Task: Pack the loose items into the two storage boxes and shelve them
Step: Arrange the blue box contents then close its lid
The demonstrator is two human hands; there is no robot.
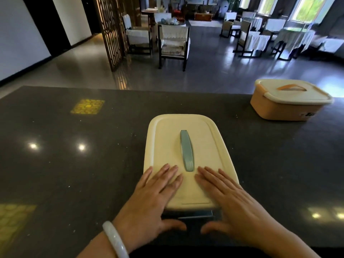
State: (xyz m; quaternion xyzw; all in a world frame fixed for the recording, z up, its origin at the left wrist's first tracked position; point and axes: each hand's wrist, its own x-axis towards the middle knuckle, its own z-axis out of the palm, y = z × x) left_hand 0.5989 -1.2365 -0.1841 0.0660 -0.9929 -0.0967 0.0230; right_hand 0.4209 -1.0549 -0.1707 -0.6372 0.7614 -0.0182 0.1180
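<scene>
Plastic, smooth and cream-coloured, forms the rounded rectangular lid (188, 157) under both hands, with a long blue-grey handle (187, 150) lying along its middle just beyond the fingertips. The left hand (152, 200) and right hand (234, 198) lie flat, fingers straight, pressing its near end side by side, thumbs hanging over the blue box (195, 215) edge. Far right of the hands, an orange box (284, 108) sits lidded on the dark speckled desk (74, 164). Contents are hidden.
</scene>
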